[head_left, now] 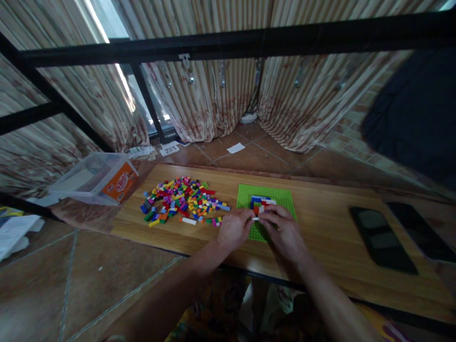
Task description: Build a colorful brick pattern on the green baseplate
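Above the near part of a green baseplate [290, 199], my left hand [235, 228] and my right hand [283, 232] meet fingertip to fingertip. Between them is a small white toy brick [255, 218], pinched by both hands. Just beyond my fingers, a low build of blue, red and white bricks [260, 198] stands on the baseplate; my hands hide its near side. To the left of my left hand spreads a loose heap of many-coloured bricks [185, 199], with a white brick [188, 221] at its near edge.
The wooden table [327, 213] carries a dark tablet-like slab [383, 240] on the right, with another dark slab [422, 230] beyond it. A clear plastic bin [85, 178] with an orange label stands off the table's left end. Curtains [213, 104] and a black metal bar [228, 45] are behind.
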{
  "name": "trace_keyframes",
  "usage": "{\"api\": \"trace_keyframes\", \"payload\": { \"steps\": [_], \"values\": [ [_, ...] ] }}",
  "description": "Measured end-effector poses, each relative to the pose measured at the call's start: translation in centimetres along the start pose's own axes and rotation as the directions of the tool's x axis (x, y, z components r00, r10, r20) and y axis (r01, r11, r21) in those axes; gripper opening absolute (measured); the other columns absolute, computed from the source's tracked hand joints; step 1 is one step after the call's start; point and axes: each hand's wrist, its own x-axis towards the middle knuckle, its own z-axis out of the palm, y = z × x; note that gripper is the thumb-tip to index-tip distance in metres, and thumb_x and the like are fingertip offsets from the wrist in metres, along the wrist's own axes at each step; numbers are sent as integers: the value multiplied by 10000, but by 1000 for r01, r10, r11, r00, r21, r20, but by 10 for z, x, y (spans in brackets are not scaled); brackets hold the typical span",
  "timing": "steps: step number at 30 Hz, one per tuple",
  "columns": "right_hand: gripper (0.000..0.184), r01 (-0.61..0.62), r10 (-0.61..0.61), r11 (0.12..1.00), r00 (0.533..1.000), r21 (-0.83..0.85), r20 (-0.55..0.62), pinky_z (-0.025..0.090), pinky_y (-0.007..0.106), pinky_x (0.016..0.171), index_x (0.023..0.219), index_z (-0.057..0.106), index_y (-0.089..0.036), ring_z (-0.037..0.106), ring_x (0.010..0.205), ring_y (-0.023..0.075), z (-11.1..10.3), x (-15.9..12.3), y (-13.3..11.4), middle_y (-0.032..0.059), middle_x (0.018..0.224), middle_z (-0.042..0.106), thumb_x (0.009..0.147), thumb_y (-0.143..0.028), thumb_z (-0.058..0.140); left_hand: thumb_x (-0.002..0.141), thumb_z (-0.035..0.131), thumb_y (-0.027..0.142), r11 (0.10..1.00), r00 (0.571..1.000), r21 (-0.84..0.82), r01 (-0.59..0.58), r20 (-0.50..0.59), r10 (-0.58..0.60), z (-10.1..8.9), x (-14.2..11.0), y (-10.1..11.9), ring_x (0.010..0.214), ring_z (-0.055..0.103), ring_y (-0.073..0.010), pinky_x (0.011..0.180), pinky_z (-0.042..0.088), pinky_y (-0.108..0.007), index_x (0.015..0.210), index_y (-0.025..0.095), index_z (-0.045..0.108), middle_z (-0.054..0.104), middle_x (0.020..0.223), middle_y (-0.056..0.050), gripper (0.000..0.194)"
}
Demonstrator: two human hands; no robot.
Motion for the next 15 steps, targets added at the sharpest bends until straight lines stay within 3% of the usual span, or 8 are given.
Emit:
{"api": "trace_keyframes", "payload": {
  "steps": [6, 15],
  "values": [
    [224, -28, 28, 1000, 1000, 0, 3, 486, 438, 911, 894, 754, -262, 589, 1019, 241, 2, 1, 1, 79, 1084, 627, 884, -343, 545, 881, 543, 192, 999, 1000, -34, 6, -25, -7, 4, 2, 0, 888, 595, -185, 770, 447, -291, 891, 209, 590, 647, 921, -23, 51],
    [221, -106, 109, 990, 994, 92, -22, 492, 406, 910, 882, 745, -243, 609, 1000, 219, 0, 2, 2, 78, 1061, 631, 864, -369, 565, 868, 536, 168, 1000, 999, -21, -7, 43, 8, -2, 8, -5, 858, 597, -185, 774, 461, -296, 891, 197, 597, 637, 879, -32, 71]
  ]
}}
